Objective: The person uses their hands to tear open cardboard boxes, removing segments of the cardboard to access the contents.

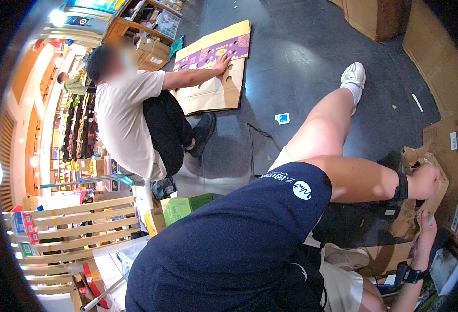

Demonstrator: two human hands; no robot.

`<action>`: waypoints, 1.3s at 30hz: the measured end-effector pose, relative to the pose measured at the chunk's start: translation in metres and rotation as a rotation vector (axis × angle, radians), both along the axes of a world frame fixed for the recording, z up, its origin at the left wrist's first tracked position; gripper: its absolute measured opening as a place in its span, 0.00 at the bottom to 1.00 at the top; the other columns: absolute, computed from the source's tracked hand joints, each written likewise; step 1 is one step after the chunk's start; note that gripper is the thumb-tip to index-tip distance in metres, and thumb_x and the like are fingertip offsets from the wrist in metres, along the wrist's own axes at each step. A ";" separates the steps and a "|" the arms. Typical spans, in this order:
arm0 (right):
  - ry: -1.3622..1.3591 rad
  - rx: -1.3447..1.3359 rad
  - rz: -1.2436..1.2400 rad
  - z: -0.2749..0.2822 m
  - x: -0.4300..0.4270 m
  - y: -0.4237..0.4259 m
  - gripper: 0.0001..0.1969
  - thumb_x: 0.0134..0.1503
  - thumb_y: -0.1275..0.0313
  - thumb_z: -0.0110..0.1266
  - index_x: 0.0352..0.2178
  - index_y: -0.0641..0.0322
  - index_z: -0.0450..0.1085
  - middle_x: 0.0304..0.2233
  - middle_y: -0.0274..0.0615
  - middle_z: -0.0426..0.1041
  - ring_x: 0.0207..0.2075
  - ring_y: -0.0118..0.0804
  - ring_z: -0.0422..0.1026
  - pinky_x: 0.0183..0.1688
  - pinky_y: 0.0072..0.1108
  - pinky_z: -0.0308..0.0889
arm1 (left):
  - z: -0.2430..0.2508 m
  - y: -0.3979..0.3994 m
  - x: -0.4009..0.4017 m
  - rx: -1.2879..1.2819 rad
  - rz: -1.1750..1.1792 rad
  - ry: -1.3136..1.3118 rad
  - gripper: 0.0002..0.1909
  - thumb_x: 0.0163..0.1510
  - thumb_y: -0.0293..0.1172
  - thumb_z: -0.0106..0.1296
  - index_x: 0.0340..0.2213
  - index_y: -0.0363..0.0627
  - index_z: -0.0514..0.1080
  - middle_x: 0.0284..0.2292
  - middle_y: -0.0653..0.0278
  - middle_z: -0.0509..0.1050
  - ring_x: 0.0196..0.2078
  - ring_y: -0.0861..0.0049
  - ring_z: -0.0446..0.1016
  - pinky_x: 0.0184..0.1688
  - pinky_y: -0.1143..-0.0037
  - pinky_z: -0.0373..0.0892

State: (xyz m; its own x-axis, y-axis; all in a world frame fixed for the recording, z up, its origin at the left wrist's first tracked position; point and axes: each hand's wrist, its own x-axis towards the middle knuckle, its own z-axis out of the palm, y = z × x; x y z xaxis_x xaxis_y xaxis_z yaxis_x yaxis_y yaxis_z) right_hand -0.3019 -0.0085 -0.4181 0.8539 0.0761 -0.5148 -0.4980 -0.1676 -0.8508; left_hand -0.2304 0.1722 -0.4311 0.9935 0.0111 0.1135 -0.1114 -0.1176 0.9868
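At the right side, my right hand [424, 182], with a black band on the wrist, is closed on the upper edge of a torn brown cardboard piece [441, 192]. Just below it, my left hand [427, 231] grips the same cardboard at a lower edge, and a dark watch sits on that wrist. Part of the cardboard is hidden behind my fingers. Beyond both hands lies a larger brown cardboard box [457, 156] with white labels, close to my knuckles.
A co-worker [127, 113] squats at left with a hand on a flattened purple and yellow carton [213, 74]. Large cardboard boxes [439, 58] stand at upper right. A green box [186, 208] and slatted wooden rack [84, 226] are behind me. A blue-white packet [282, 118] lies on the floor.
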 end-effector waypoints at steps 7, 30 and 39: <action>0.005 -0.031 -0.001 0.019 0.003 -0.003 0.13 0.59 0.64 0.53 0.39 0.64 0.67 0.36 0.33 0.71 0.36 0.26 0.69 0.40 0.21 0.64 | -0.005 0.011 0.020 0.041 -0.070 0.035 0.08 0.43 0.28 0.51 0.17 0.36 0.73 0.21 0.45 0.73 0.26 0.53 0.74 0.31 0.63 0.70; -0.025 0.026 -0.110 0.023 -0.008 0.005 0.17 0.59 0.64 0.51 0.43 0.67 0.66 0.39 0.37 0.72 0.38 0.28 0.69 0.41 0.21 0.65 | 0.006 0.011 0.008 -0.086 -0.049 0.160 0.16 0.46 0.38 0.58 0.26 0.34 0.70 0.23 0.46 0.73 0.27 0.56 0.74 0.31 0.66 0.69; -0.140 -0.022 -0.169 0.016 -0.005 -0.002 0.18 0.60 0.64 0.51 0.44 0.69 0.66 0.40 0.37 0.71 0.39 0.28 0.68 0.42 0.20 0.63 | 0.041 0.008 -0.029 -0.021 -0.182 0.144 0.37 0.34 0.42 0.66 0.38 0.26 0.59 0.33 0.39 0.72 0.39 0.50 0.73 0.42 0.65 0.70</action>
